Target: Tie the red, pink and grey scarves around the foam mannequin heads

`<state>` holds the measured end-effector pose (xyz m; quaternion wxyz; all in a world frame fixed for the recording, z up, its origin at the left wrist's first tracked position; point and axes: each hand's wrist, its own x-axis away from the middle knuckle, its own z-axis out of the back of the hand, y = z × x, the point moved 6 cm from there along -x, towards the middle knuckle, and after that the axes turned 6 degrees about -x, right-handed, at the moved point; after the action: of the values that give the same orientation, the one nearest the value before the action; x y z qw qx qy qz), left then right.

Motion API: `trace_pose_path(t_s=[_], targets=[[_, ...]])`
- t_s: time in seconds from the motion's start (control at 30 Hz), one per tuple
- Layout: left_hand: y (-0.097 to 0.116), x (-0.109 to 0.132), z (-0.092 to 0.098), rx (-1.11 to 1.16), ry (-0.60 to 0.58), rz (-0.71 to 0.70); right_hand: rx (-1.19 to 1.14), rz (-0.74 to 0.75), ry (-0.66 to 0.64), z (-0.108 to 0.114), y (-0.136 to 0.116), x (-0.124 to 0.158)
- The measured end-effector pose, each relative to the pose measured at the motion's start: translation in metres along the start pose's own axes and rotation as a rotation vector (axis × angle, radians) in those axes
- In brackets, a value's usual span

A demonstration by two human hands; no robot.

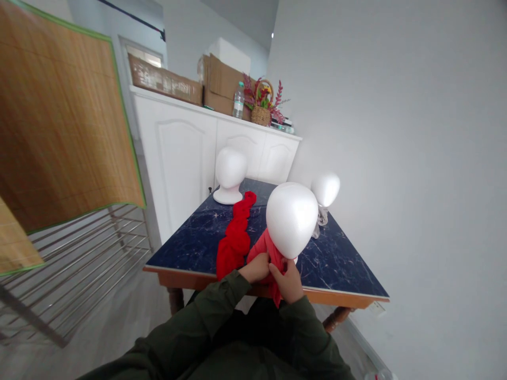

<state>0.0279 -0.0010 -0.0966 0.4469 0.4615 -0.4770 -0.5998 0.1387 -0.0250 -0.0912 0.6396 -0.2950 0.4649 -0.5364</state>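
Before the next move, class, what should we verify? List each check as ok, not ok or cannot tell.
1. Left hand gripping the pink scarf: ok.
2. Right hand gripping it: ok.
3. Scarf below the nearest white head: ok.
4. Scarf end on the blue table: not ok, hangs past front edge.
5. Scarf knotted: cannot tell, hands cover it.
6. Red cloth outside both hands: ok.

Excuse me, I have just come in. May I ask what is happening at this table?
A person in dark green sleeves holds a coral-pink scarf with the left hand and the right hand, just below the nearest white mannequin head. Whether the scarf goes fully around the neck is hidden. A bunched red cloth lies to its left on the blue marble-patterned table.
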Motion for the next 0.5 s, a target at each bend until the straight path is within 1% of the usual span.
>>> trace_pose_path(t_s=[0.1,0.17,0.23,0.33,0.43,0.5], targets=[[0.000,0.003,-0.003,-0.081,-0.031,-0.004,0.088,0.071,0.058,0.002,-0.001,0.000],[-0.003,0.002,-0.003,-0.069,-0.044,0.021,0.121,0.108,0.096,0.007,0.001,-0.001],[-0.008,-0.001,-0.001,-0.021,-0.059,0.085,0.137,0.112,0.066,0.010,0.005,-0.005],[-0.019,-0.004,0.003,0.186,-0.088,0.224,0.159,0.082,-0.003,0.016,0.015,-0.013],[-0.022,-0.006,0.003,0.486,-0.181,0.327,0.147,0.072,0.002,0.021,0.025,-0.021],[-0.021,-0.004,0.005,0.632,-0.228,0.385,0.115,0.073,0.013,0.023,0.031,-0.026]])
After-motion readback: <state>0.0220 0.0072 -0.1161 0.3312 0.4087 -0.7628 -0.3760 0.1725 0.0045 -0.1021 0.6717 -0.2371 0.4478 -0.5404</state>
